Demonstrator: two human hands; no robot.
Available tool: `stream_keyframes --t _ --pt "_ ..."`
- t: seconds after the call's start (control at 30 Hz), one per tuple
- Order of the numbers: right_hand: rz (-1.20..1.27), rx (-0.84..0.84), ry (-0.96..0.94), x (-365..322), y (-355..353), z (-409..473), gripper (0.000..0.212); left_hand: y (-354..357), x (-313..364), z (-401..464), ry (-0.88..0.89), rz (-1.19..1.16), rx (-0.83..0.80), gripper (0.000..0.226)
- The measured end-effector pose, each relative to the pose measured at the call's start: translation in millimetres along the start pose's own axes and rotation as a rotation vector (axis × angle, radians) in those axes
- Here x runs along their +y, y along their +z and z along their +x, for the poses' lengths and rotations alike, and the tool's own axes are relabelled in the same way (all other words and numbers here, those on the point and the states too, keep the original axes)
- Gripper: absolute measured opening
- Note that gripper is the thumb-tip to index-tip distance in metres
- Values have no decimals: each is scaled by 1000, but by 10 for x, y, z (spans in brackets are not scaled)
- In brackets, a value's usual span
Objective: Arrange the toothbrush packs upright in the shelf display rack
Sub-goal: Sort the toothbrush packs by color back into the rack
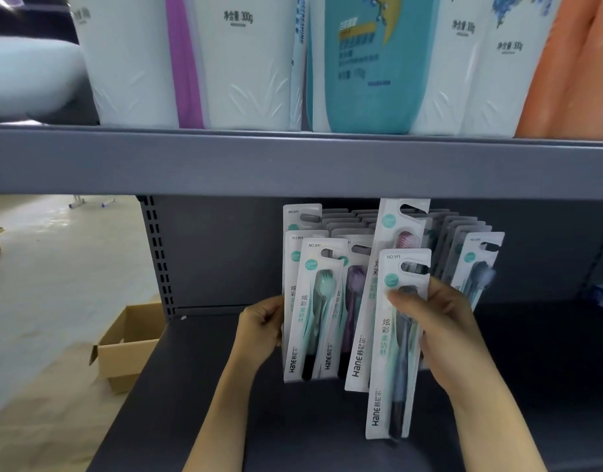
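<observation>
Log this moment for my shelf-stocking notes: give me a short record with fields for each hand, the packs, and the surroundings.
left hand: grips the left edge of the standing toothbrush packs
right hand: pinches one dark-brush pack, in front of the rows and lower than them
pack rows: upright, several rows deep on the lower shelf
upper shelf: white and teal pouches standing
floor at left: open cardboard box

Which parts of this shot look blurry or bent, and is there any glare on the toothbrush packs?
Head view: the white pouches on the upper shelf are soft, their print smeared; that shelf's edge bows from wide-angle distortion; the front toothbrush pack in the right hand reads sharply, with no strong glare; lighting is even, shadows faint.
</observation>
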State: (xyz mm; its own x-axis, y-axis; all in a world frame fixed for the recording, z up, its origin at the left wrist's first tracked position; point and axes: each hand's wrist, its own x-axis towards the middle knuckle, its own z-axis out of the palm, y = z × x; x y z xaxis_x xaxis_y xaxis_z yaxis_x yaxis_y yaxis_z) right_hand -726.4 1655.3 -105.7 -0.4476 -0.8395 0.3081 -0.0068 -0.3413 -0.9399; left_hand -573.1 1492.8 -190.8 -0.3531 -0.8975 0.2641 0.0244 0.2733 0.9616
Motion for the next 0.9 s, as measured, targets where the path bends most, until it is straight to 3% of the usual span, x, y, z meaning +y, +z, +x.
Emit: stream_keyframes --t 0.43,0.9 --pt "-3 20 23 12 17 26 17 -42 -152 22 111 191 57 40" --pt "-3 37 3 64 28 62 28 -43 -211 -26 36 171 31 45"
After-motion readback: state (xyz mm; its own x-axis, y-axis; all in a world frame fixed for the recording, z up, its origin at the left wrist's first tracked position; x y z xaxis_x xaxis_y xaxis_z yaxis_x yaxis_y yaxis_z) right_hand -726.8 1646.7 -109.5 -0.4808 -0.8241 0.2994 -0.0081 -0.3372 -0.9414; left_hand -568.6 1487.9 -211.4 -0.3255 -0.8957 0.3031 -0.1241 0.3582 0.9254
